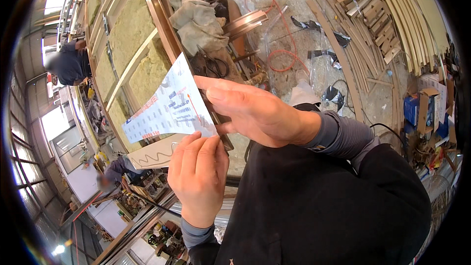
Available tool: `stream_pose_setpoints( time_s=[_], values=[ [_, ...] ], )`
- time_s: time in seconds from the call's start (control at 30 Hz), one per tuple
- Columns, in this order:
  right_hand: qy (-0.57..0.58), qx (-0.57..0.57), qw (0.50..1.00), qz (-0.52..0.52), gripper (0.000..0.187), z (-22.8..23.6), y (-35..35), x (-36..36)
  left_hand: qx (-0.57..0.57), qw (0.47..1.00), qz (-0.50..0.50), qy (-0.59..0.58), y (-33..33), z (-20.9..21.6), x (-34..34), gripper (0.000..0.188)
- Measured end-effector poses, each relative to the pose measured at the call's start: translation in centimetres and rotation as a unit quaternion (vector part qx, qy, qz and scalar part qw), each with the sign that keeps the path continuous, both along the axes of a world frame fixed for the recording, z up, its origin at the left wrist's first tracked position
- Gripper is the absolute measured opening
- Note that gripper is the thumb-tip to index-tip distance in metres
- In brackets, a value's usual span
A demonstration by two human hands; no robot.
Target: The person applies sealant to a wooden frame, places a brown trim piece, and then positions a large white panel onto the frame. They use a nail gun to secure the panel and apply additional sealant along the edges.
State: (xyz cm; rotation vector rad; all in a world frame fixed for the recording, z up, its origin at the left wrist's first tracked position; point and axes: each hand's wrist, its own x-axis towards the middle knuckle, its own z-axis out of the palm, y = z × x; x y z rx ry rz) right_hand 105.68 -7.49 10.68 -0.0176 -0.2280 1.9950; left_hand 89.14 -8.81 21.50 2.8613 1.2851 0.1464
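A white film sheet (169,108) with blue and red print lies over a corner of a large framed panel, tapering toward the far left. At its near corner my left hand (198,176) is closed, fingertips pinching the edge. My right hand (260,113) lies along the sheet's right edge with fingers stretched out, touching the rim; part of its fingers is hidden. Beside the sheet shows a beige strip (152,154) with a wavy dark line. The panel has a copper-coloured edge (159,14) and yellow insulation wool (130,32).
Black-handled scissors (216,64) and a crumpled grey cloth (196,17) lie beyond my right hand. On the floor are an orange hose (284,61), film scraps and stacked wooden strips (363,54). Cardboard boxes (427,110) stand at right. Two people (68,64) are at the left.
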Motion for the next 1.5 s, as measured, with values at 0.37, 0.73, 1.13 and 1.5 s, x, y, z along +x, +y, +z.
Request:
stream_pose_setpoints(
  time_s=[0.37, 0.73, 1.13, 1.5],
  values=[
    [-0.055, -0.022, 0.998, -0.004, 0.08, -0.8, 0.0, -0.4, 0.011, 1.0, -0.02, 0.021, 0.7, -0.8, 0.5, 0.023],
    [-0.054, -0.006, 0.999, 0.001, 0.074, 0.5, 0.4, 0.8, -0.098, 0.993, 0.031, -0.063, 2.3, -1.1, -0.5, 0.016],
    [-0.013, 0.04, 0.999, -0.009, 0.078, 0.2, 0.5, 0.4, -0.172, 0.968, 0.089, -0.158, 1.6, -2.7, -1.7, 0.016],
    [-0.146, -0.077, 0.986, 0.017, 0.058, -1.3, 0.6, -0.6, -0.169, 0.961, 0.161, -0.147, 1.6, -5.9, -4.1, 0.019]
  ],
)
